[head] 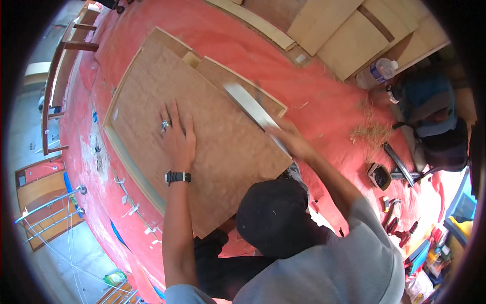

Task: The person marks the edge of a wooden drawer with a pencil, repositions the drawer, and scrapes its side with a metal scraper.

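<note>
My left hand point(176, 138) rests flat on a large brown wood panel point(216, 136), its fingers spread and a ring and black watch showing. Light wooden strips edge the panel's left side. In my right hand point(290, 140) is a long, straight silver metal tool point(246, 104), blurred, so I cannot tell its exact kind. It lies along the panel's right edge; whether it touches the edge is unclear. Another piece of brown board point(243, 83) with a pale edge strip shows from under the panel. My bent knee point(275, 216) in black cloth is at the panel's near edge.
Red sheeting point(326, 110) covers the floor. Plywood sheets point(353, 38) lie at the upper right. A plastic bottle point(376, 74) is near a person in blue point(429, 98). Hand tools point(393, 216) and a small open container point(379, 176) lie at right; a metal frame point(49, 205) stands left.
</note>
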A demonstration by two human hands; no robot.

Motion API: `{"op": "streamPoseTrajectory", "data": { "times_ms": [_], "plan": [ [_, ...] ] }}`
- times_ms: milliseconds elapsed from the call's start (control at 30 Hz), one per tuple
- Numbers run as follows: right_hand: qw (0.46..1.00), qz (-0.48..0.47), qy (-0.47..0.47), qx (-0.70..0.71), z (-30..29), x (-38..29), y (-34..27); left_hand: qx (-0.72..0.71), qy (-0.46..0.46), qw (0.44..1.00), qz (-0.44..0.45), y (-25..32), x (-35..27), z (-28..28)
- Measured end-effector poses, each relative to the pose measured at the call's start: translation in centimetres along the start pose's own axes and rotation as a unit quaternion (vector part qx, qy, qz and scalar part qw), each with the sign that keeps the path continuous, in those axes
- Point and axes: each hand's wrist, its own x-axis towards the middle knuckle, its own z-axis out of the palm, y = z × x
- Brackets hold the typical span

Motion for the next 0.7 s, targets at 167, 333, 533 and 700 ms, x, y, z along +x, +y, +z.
{"op": "streamPoseTrajectory", "data": {
  "times_ms": [167,333,533,700],
  "plan": [
    [0.964,0.244,-0.037,0.100,-3.2,-7.6,-0.5,-0.001,-0.009,1.000,0.003,0.2,-0.3,-0.1],
    [0.997,0.006,-0.026,-0.074,2.1,8.2,-2.7,0.004,0.006,1.000,0.009,-0.7,-0.1,0.2],
    [0.996,0.009,-0.072,-0.044,3.9,15.6,-5.5,-0.002,-0.025,1.000,0.000,0.8,0.2,-0.1],
    [0.999,-0.030,-0.007,-0.027,-0.7,0.2,0.7,0.023,-0.013,1.000,-0.011,-0.1,0.0,0.0]
  ]
}}
